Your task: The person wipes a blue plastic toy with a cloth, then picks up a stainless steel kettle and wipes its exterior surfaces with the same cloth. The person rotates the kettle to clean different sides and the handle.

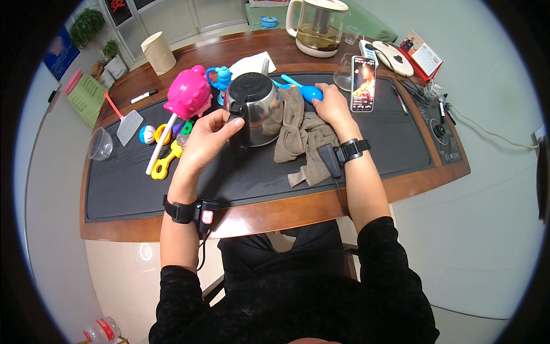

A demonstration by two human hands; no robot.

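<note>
My left hand point(210, 135) grips the black handle of a kettle with a metal body and black lid point(253, 107), which is over the dark tray of a tea table point(240, 185). My right hand point(333, 105) holds the rounded end of a blue plastic toy point(311, 93), perhaps a maraca. Part of the toy is hidden behind the kettle. A grey-brown cloth point(300, 137) lies crumpled between the kettle and my right wrist. Left of the kettle are a pink toy hammer with a white handle point(189, 92), a blue toy point(221, 81) and a yellow toy point(167, 163).
A smartphone point(363, 84) leans by a glass container point(343, 77) at the right. Behind stand a glass teapot point(320, 32) and a paper roll point(158, 53). At the left are a fly swatter point(129, 127) and a clear plastic bowl point(101, 144). A hob point(439, 129) is set in the table's right end.
</note>
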